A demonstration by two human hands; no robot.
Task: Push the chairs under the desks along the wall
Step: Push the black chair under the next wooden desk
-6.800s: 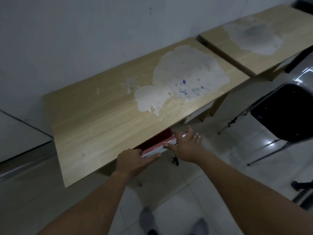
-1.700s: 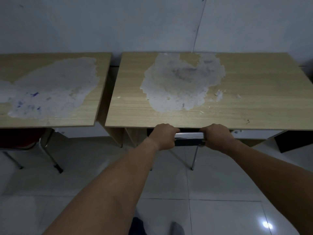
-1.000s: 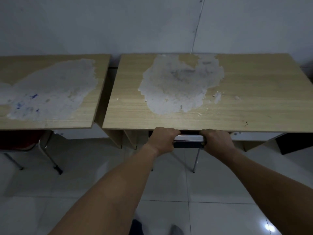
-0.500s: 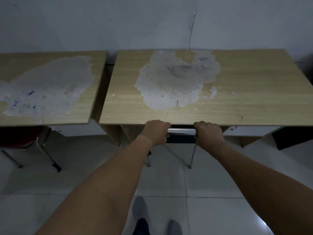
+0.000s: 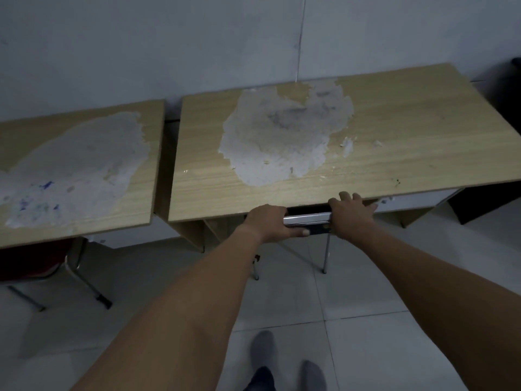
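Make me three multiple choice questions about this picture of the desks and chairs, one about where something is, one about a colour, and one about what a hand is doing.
1. Where is the chair that the hands hold?
A. On top of the right desk
B. Tucked under the right desk, its back at the front edge
C. Out in the middle of the floor

2. What colour is the chair under the left desk?
A. Red
B. Green
C. White

3. How is the right hand set?
A. Clenched in a fist above the desk
B. Hanging at the person's side
C. Fingers spread open, resting on the chair back

Answers:
1 B: the chrome chair back sits just below the front edge of the right desk.
2 A: a red chair shows beneath the left desk.
3 C: the right hand has its fingers splayed, while the left hand wraps the bar.
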